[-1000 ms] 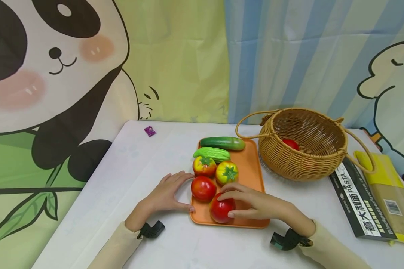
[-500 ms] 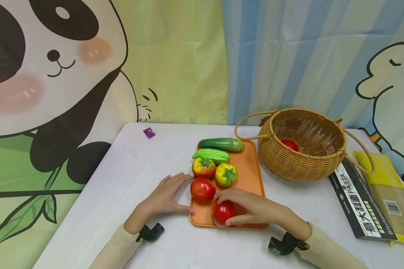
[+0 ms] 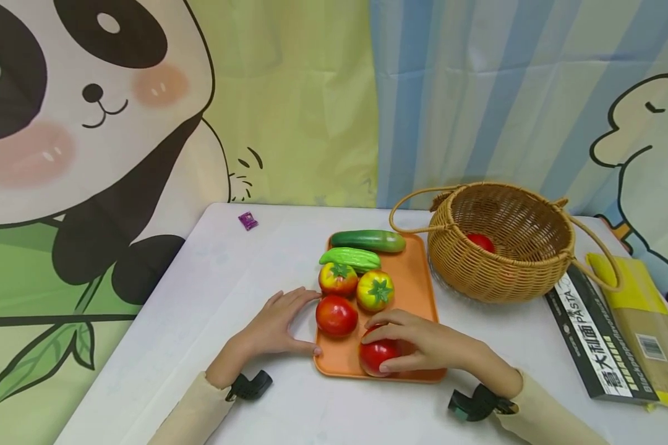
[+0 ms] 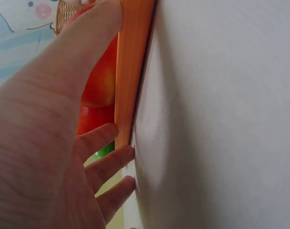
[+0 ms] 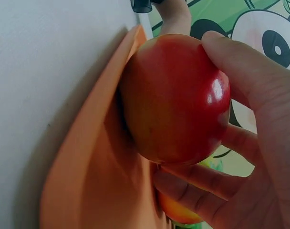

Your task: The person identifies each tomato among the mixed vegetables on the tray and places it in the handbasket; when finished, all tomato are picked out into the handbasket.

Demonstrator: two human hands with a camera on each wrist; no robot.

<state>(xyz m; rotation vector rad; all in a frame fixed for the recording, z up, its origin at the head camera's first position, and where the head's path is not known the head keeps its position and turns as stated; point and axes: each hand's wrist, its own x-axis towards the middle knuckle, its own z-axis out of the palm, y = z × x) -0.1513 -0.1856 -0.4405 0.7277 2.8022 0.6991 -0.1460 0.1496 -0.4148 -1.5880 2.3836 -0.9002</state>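
Note:
In the head view my right hand (image 3: 417, 343) curls its fingers and thumb round a red apple (image 3: 377, 357) at the near end of an orange tray (image 3: 414, 290). The right wrist view shows this apple (image 5: 176, 100) low over the tray, thumb on one side and fingers on the other. A second red apple (image 3: 336, 316) lies to its upper left. My left hand (image 3: 273, 324) is spread at the tray's left edge, thumb and fingertips right at the rim. Farther up the tray are two yellow-red tomatoes (image 3: 375, 290), a light green ridged gourd (image 3: 349, 258) and a dark green cucumber (image 3: 368, 240).
A wicker basket (image 3: 473, 278) with a red fruit (image 3: 481, 242) inside stands right of the tray, its handles sticking out. Beside it lie a black pasta box (image 3: 595, 337) and a yellow-and-brown packet (image 3: 642, 321). A small purple wrapped sweet (image 3: 248, 220) is at the back left.
My right hand has shifted the held apple a little to the right, opening a gap to the second apple. The left hand has stayed at the tray's edge.

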